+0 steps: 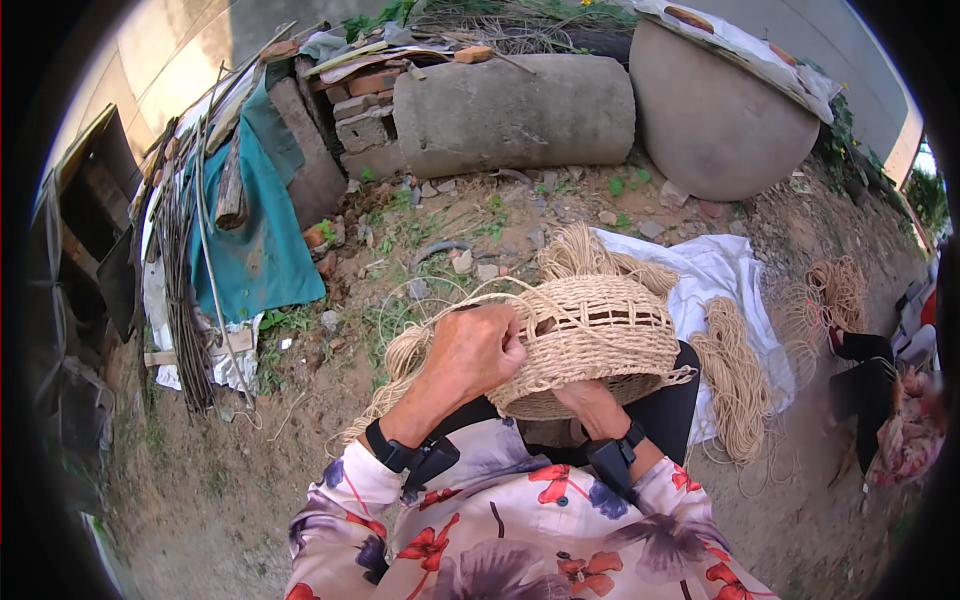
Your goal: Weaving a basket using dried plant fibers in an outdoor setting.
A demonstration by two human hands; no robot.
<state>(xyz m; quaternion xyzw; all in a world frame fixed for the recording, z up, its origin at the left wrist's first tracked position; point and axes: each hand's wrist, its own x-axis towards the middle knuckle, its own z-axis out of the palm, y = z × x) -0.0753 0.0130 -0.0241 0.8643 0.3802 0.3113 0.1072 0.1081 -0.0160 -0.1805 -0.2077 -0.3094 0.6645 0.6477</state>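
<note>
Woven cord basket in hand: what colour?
Pale tan: the round woven cord basket, seen best in the head view.

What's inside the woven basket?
The right hand reaches into the basket through its open side, where some woven inner wall shows. The basket's wall covers the fingertips and the deeper inside, so anything else there can't be seen.

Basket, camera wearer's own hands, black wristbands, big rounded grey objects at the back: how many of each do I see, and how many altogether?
Woven basket: 1
Wearer's hands, left hand and right hand: 2
Black wristbands: 2
Big grey objects, a lying cylinder and a rounded vessel: 2
Total: 7
</note>
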